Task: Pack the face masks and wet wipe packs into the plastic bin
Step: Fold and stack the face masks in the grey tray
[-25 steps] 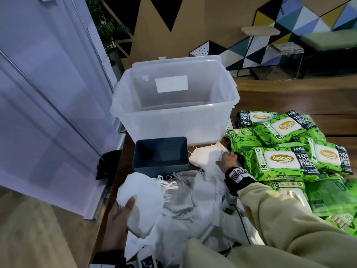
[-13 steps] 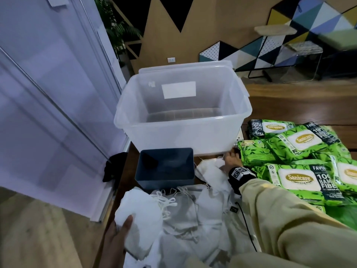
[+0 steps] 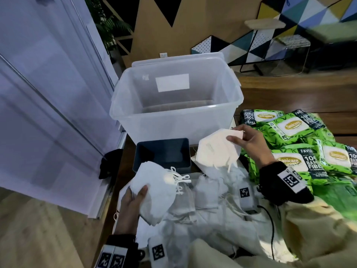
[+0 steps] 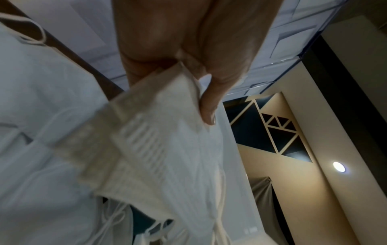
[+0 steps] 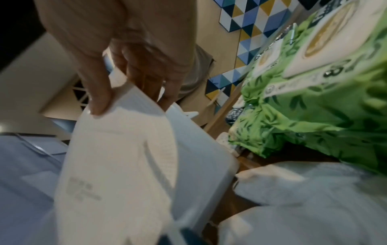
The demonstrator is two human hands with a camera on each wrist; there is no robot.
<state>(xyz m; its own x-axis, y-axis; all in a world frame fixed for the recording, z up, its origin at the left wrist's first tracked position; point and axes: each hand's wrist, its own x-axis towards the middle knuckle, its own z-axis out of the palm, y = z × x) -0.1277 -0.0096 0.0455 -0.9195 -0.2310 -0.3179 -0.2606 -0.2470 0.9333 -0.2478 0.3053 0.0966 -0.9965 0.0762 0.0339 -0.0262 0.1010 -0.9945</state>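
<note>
The right hand has lifted a face mask off the pile of masks on the table and pinches its edge at 5 o'clock of the clear plastic bin. The left hand still grips a stack of masks at 7 o'clock. Wet wipe packs lie at 3 o'clock.

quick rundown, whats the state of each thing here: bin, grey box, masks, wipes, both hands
plastic bin: open, nothing visible inside
small grey box: open, looks empty
left hand: holds a stack of white masks
right hand: pinches a single mask, lifted off the pile
loose masks: heaped on the table, unpacked
wet wipe packs: piled at right, sealed, unpacked
</note>
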